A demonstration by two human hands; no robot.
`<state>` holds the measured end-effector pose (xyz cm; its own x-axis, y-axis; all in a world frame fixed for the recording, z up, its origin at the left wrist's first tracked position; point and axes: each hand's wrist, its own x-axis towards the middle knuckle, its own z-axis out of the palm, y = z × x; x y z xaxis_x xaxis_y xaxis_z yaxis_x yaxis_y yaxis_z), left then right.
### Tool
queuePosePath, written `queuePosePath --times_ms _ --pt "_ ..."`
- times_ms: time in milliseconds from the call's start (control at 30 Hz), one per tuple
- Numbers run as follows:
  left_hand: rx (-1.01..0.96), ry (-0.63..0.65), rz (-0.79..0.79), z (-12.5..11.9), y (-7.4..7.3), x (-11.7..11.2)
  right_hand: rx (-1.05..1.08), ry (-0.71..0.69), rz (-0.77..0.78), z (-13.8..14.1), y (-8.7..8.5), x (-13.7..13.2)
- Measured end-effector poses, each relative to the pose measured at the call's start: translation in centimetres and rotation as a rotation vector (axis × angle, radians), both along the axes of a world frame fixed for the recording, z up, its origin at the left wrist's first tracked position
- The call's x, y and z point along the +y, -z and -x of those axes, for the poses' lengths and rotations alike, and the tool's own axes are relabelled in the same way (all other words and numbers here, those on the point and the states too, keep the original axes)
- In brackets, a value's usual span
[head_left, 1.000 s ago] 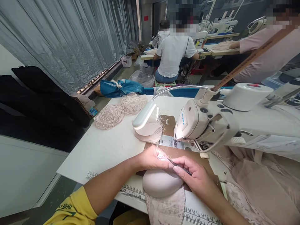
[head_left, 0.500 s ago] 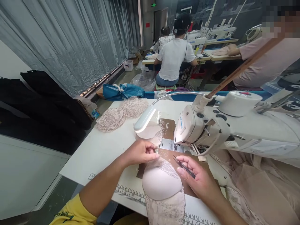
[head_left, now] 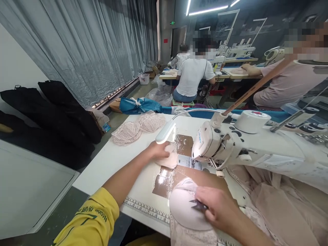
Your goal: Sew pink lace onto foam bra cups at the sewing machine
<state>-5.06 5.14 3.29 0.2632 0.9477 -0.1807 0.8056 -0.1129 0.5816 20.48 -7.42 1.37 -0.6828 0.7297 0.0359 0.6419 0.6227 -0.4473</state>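
Under the small lamp, my left hand [head_left: 159, 151] is closed on the edge of a pale pink bra cup [head_left: 171, 160], left of the needle plate. My right hand [head_left: 214, 203] holds dark thread snips [head_left: 197, 205], their blades pointing left. Its fingers also press on the lace edge of a second padded bra cup [head_left: 184, 210]. That cup lies at the front of the table, with a lace band hanging toward me. My right fingertips are partly hidden by the hand.
A white sewing machine [head_left: 230, 140] stands on the right, with its lamp [head_left: 165, 132] over the work. Lace cups [head_left: 126, 132] lie at the table's back left. Beige mesh fabric [head_left: 282, 198] is heaped at right. Co-workers sit beyond a blue cloth bundle [head_left: 140, 105].
My left hand has moved away from the front cup to the farther one. My right hand has come over the front cup with the snips, and that cup has shifted right. The view has tilted up.
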Motion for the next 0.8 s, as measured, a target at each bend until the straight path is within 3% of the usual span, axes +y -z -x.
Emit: queuePosePath --times_ms 167,400,533,667,733,800 --pt "-0.22 0.011 0.11 1.3 0.3 -2.9 0.122 0.11 0.256 -1.1 -1.0 0.8" --pt "-0.547 0.059 0.154 1.6 0.7 -5.2 0.398 0.465 0.419 2.8 -1.0 2.1" --pt "-0.621 0.112 0.195 2.2 0.8 -5.4 0.476 0.439 0.525 4.6 -1.1 2.3" --pt "-0.574 0.118 0.195 2.4 0.7 -5.4 0.542 0.426 0.545 5.1 -1.2 2.1" --pt "-0.511 0.155 0.091 1.8 0.6 -5.5 0.558 0.396 0.545 5.1 -1.1 2.0" --pt "-0.455 0.27 -0.077 0.8 0.5 -5.7 0.563 0.357 0.546 5.1 -1.0 1.9"
